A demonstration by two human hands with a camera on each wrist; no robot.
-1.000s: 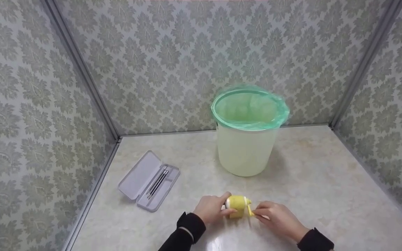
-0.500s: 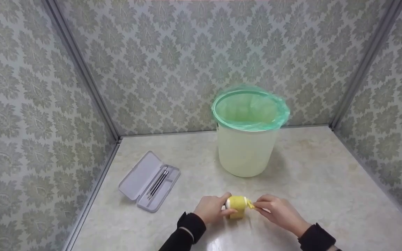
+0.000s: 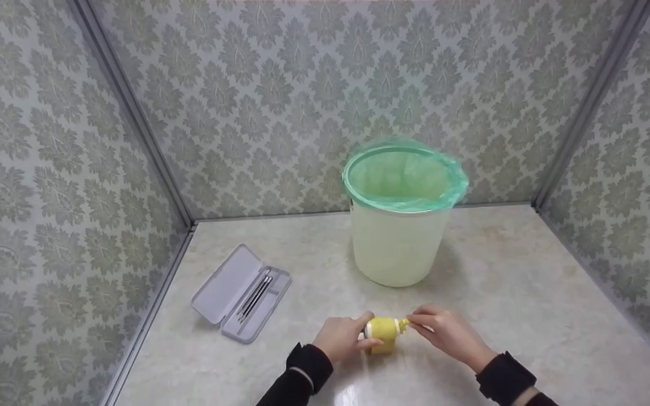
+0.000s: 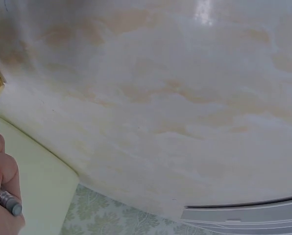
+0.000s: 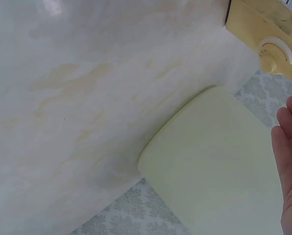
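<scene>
A yellow, box-bodied hand-crank pencil sharpener with white collars (image 3: 383, 331) sits between the two hands, over the near part of the pale marbled desk (image 3: 528, 270), roughly midway between its left and right edges. The relation that matters is the line of its long axis: it runs across the desk, roughly parallel to the far edge, with the body toward the left hand (image 3: 341, 338) and the small yellow plastic crank (image 3: 404, 324) facing the right hand (image 3: 446, 332). Neither hand has any gap to cross. The left curls around the body's left end, thumb along the near side; the right pinches the crank between thumb and fingertips.

In the left wrist view, a slim silvery rod with a grey end (image 4: 10, 201), probably a pencil, juts from among the left fingers; how far it goes into the sharpener is hidden. The right wrist view crops the crank's far end and the thumb, so the exact pinch is cut off there. The sharpener's underside is hard to make out, and I cannot tell whether it touches the desk.
</scene>
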